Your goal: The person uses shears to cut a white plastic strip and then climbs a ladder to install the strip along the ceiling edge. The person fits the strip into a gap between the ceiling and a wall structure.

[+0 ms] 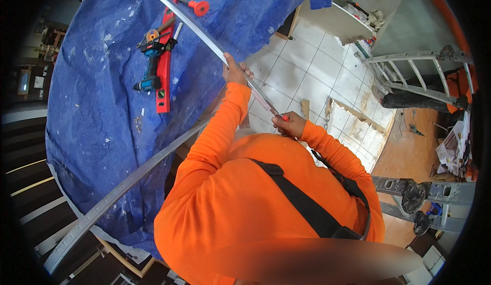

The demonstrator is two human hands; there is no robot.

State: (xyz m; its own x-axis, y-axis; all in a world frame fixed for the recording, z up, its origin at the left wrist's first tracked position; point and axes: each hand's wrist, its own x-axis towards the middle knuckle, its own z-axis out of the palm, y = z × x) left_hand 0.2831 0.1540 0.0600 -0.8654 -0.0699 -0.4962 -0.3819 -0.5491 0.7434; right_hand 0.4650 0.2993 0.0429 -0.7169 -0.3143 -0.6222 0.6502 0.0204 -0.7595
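My left hand [236,71] is closed round a long, thin silver metal strip [198,26], which slants from the upper left down toward my right hand [291,124]. My right hand is closed on a red-handled tool [284,117] at the strip's lower end; the tool looks like snips, but its jaws are unclear. Left of the strip, on a blue tarp [102,121], lie a red spirit level [163,98], a teal cordless drill [151,67], a tape measure [152,35] and a tool with a round red guard [200,8].
A second metal rail [123,177] crosses the tarp at lower left. White floor tiles [314,62] with a broken patch [353,126] are on the right. An aluminium ladder [411,72] lies at upper right, another metal frame [445,193] at lower right. Loose debris [450,147] sits at the right edge.
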